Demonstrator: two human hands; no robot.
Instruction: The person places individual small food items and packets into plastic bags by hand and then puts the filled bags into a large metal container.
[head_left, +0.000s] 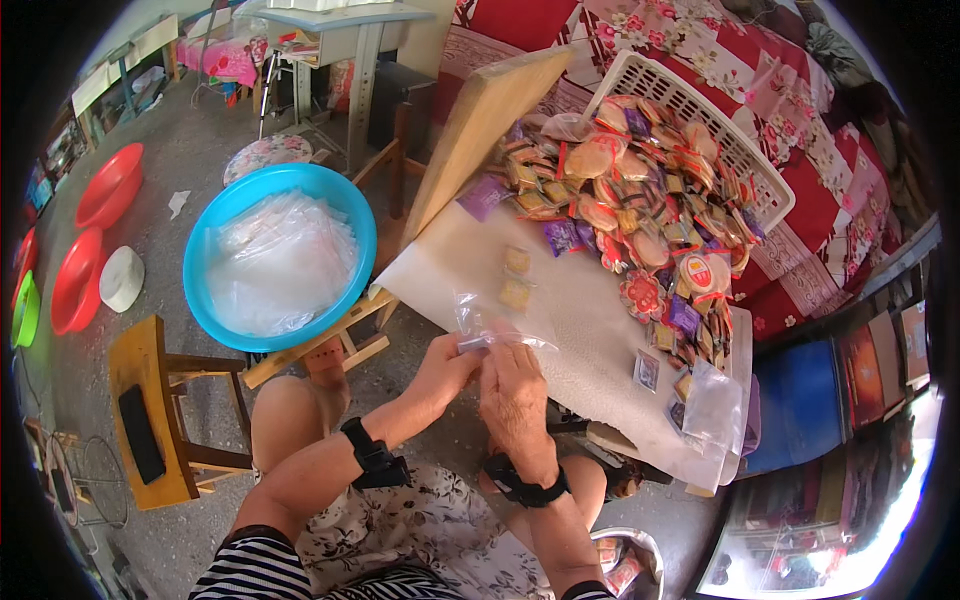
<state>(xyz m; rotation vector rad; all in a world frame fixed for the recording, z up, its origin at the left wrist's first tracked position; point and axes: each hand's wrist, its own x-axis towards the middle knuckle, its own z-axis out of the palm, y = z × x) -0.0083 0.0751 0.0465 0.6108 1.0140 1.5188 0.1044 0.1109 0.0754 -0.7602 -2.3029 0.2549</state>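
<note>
At the near edge of the low table, my left hand (448, 367) pinches one side of the mouth of a clear plastic bag (491, 311). My right hand (514, 390) holds the other side of the same bag, close beside the left. The bag lies over the white table cover (585, 352). Two small yellowish wrapped packets (516, 277) show at or just beyond the bag; whether they are inside it I cannot tell. Further back is a big heap of wrapped snacks (645, 180), among them round pale crackers, purple packets and a red flower-shaped piece.
A blue basin (193, 277) full of clear plastic bags stands left of the table. A white perforated basket (772, 180) lies behind the heap. A wooden board (487, 120) rises at the table's left. A wooden stool (150, 465) bears a black phone-like object. A bin (651, 547) holds wrapped packets.
</note>
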